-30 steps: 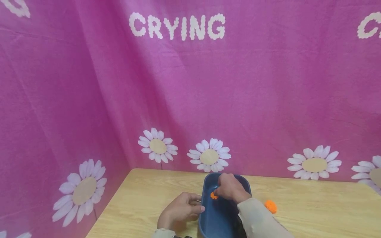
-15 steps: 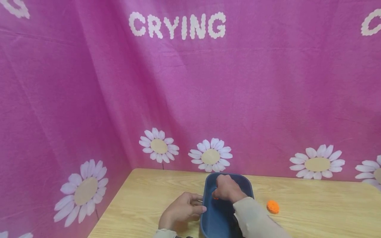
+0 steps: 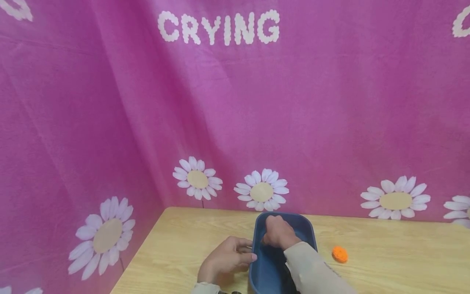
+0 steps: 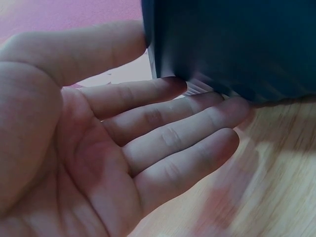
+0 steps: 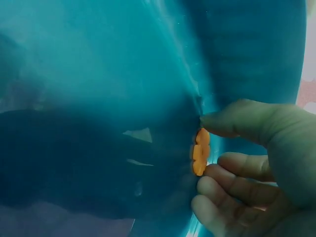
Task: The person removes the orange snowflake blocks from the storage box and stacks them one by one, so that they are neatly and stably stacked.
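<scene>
A deep blue plastic bin (image 3: 262,271) with rounded corners stands on the table in the head view. My right hand (image 3: 279,233) reaches down inside it. In the right wrist view, the thumb and fingertips of that hand pinch a flat orange flower-shaped piece (image 5: 200,152), which stands on edge where the bin's floor meets its wall. From the head view the hand hides this piece. Against the bin's left wall rests my left hand (image 3: 229,257), its thumb at the rim. The left wrist view shows its fingers (image 4: 170,136) fairly straight, tips close under the bin's lower edge.
To the right of the bin, another orange piece (image 3: 339,254) lies on the wooden table (image 3: 396,257). A pink cloth (image 3: 312,114) printed with daisies and lettering hangs behind the table and along its left side.
The orange flower-shaped piece, visible beside my right fingertips a second ago, is now covered by that hand in the head view. My left hand stays against the bin; the head view shifts slightly.
</scene>
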The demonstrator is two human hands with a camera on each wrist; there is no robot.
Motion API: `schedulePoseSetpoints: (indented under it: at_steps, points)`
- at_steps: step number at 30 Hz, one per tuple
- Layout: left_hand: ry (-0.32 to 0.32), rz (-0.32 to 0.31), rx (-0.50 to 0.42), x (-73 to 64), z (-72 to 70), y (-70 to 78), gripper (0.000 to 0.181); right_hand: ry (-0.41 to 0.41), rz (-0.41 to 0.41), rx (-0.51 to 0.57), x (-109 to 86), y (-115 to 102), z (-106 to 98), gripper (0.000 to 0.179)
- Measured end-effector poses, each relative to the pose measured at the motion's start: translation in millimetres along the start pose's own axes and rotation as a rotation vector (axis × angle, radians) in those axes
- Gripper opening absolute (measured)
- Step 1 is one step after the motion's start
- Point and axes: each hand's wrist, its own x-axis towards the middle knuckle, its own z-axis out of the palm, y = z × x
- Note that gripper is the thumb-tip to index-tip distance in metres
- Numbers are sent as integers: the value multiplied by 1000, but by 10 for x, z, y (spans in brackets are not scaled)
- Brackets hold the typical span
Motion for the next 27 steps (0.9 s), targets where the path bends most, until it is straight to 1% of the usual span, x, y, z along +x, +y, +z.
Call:
schedulePoseSetpoints:
  at_steps: [5, 10, 15, 19, 24, 27]
  points:
    - [-7, 3, -8, 3, -4, 12, 34, -17, 27, -7, 18, -26, -9, 18]
    - [-6, 2, -6, 1, -3, 11, 34, -13, 38, -14, 19, -36, 13, 16]
    - [1, -10, 15, 1, -2, 10, 33, 11, 32, -31, 8, -37, 51, 18]
    - [4, -20, 23, 5, 2, 5, 33, 15, 34, -48, 7, -30, 66, 19]
    - [5, -11, 14, 7, 2, 6, 34, -1, 54, -51, -6, -30, 46, 19]
    - [9, -11, 15, 10, 0, 15, 35, 5, 54, -54, -20, -20, 29, 21]
